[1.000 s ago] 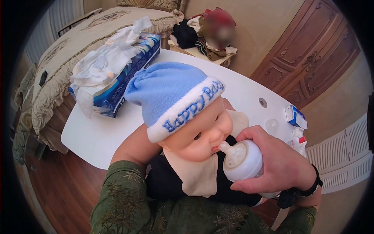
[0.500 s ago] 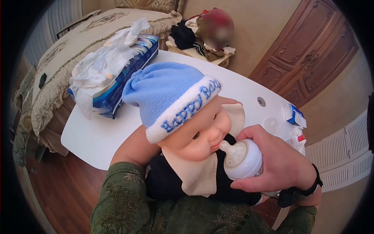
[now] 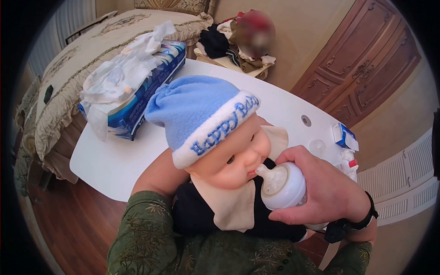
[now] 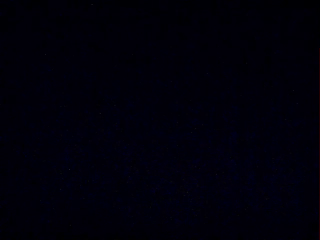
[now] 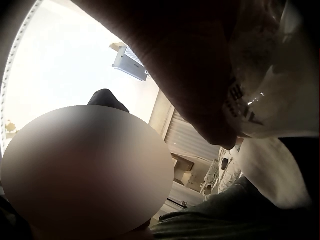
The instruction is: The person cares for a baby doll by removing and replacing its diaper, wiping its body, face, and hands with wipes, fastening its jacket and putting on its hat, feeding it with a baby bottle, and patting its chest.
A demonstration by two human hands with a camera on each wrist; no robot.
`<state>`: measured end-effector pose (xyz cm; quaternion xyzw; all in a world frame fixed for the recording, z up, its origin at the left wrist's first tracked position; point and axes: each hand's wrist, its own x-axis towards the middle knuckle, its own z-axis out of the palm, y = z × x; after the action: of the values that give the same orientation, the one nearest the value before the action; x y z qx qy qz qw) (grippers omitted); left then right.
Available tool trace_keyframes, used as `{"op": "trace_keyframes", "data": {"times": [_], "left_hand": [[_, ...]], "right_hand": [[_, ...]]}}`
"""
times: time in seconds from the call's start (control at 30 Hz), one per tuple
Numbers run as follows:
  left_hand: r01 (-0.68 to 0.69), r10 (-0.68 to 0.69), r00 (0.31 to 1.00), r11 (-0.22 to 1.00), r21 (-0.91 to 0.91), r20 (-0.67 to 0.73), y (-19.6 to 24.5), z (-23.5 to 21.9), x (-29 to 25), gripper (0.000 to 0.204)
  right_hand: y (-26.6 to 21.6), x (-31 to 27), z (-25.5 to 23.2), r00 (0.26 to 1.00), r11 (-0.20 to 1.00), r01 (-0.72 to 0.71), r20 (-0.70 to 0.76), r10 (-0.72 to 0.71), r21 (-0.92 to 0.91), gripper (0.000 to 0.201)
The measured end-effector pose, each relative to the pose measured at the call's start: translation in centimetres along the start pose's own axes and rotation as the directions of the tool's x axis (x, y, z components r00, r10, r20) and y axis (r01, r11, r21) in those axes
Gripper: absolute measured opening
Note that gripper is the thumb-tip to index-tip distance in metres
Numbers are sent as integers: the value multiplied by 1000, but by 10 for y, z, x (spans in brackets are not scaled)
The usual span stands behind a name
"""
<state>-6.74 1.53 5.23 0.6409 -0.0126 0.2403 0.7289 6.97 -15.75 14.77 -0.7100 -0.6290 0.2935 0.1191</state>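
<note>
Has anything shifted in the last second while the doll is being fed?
Hardly anything. The bottle in the right hand edged slightly left, its teat staying at the doll's mouth. The doll's head in the blue hat barely moved. The grip is unchanged, the left arm still cradles the doll, and the tissue box stays on the table.

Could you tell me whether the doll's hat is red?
No, the hat on the doll is light blue with a white brim.
</note>
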Motion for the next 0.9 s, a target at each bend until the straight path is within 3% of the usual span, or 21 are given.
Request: {"op": "trace_keyframes", "data": {"times": [0.9], "left_hand": [[-9,9,1000,999,39,-21,1,1,14,38]], "right_hand": [[-1,-1,-2,998,998,-62,-10,62,-30,76]]}}
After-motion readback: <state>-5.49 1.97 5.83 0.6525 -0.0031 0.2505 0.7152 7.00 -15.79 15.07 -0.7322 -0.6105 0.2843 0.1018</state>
